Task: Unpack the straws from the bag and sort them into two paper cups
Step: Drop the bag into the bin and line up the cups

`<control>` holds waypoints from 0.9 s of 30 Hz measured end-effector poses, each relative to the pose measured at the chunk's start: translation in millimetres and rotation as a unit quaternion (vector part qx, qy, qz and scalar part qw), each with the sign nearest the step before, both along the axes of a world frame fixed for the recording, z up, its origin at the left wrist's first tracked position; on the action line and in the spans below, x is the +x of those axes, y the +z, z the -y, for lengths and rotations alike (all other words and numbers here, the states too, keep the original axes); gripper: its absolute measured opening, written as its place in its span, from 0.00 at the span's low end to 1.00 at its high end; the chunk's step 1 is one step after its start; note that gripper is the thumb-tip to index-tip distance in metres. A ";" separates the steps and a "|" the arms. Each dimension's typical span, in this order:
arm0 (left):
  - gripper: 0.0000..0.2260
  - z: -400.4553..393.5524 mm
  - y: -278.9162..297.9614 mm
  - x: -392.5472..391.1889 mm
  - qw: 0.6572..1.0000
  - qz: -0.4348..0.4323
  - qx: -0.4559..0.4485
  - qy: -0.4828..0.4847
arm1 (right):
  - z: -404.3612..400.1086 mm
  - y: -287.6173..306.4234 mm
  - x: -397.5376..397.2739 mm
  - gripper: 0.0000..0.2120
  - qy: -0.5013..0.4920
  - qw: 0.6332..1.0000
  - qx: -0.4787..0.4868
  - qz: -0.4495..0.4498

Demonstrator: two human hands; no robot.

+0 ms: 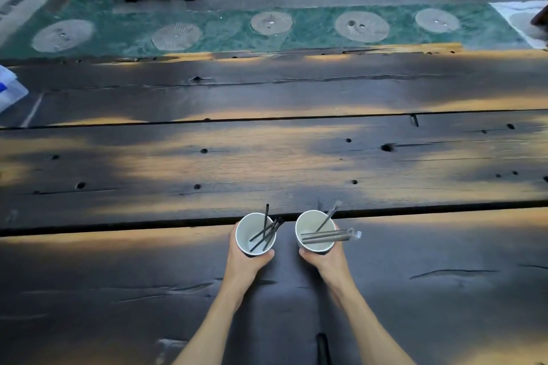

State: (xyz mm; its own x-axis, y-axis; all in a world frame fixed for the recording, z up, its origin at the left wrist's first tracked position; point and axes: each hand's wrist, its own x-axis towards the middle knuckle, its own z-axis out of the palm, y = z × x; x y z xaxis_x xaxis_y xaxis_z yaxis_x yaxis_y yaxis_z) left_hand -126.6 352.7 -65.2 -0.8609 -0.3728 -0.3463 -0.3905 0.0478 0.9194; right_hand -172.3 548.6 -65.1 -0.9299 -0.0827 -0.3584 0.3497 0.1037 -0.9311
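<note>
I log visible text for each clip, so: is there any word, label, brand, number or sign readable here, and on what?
None can be read.
Plastic bag at the table's far left edge: a blue mark, too cut off and blurred to read.
Left cup in the left hand: no print visible.
Right cup in the right hand: no print visible.

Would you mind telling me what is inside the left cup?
The left cup holds a few bare black straws, leaning out over its right rim. The left hand wraps its outside, so the lower wall is hidden.
</note>
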 end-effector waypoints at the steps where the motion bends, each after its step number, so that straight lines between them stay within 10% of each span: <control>1: 0.34 0.0 -0.2 -1.1 1.000 0.000 0.000 0.001 | 0.8 -0.7 -0.9 0.34 0.000 1.000 0.001 -0.002; 27: 0.34 72.6 23.8 -229.4 0.995 -0.074 -0.004 0.069 | 70.6 14.5 -240.4 0.26 -0.052 0.996 -0.043 -0.066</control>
